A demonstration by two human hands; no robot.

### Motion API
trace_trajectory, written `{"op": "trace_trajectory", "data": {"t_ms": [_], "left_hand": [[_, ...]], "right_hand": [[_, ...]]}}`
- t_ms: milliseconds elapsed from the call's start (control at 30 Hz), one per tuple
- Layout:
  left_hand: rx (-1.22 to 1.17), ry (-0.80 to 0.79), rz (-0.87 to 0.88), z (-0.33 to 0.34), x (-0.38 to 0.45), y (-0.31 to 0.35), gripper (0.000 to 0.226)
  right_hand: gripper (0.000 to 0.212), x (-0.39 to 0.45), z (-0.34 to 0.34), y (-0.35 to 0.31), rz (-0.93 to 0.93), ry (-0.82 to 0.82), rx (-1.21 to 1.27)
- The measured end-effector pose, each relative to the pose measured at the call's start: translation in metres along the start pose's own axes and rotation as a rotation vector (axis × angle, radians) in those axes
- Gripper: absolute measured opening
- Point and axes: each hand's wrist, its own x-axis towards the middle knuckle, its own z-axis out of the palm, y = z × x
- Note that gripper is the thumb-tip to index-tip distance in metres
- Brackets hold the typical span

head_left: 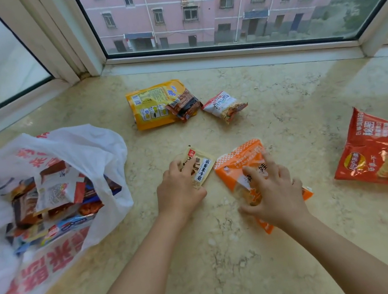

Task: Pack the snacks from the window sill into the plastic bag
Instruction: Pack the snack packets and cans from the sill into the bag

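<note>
The small beige packet (197, 167) lies on the window sill (296, 111) under the fingers of the left hand (179, 191), which curl round its near-left edge in a grip. Its long axis runs diagonally, from the hand up and away to the right. Just right of it, the orange packet (240, 162) lies with its long axis slanting from the far left toward the near right, passing under the right hand (274, 194). That hand's spread, bent fingers press down on the packet's middle; whether they have truly closed on it I cannot tell.

Packing looks roughly half done. The white plastic bag (92, 147), left of the left hand, gapes open and already holds a heap of packets. Left on the sill, besides the two under the hands: a yellow bag (151, 103) beyond the left hand, with a dark brown packet (183, 104) lying across its corner, a small white noodle packet (224, 107) just beside them, and a red crisp bag (380, 156) well off to the right of the right hand.
</note>
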Motion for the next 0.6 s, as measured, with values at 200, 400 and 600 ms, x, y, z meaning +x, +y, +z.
{"op": "trace_trajectory", "data": {"t_ms": [200, 400, 600], "left_hand": [[-0.061, 0.031, -0.006, -0.002, -0.019, -0.015, 0.072], [-0.171, 0.126, 0.013, -0.021, -0.039, -0.031, 0.071], [-0.177, 0.276, 0.131, -0.071, -0.066, -0.037, 0.068]], "right_hand": [[0.078, -0.008, 0.001, -0.015, -0.013, 0.072, 0.023], [0.074, -0.018, -0.009, -0.037, -0.039, 0.212, 0.079], [0.075, -0.038, -0.051, -0.068, -0.041, 0.333, 0.261]]}}
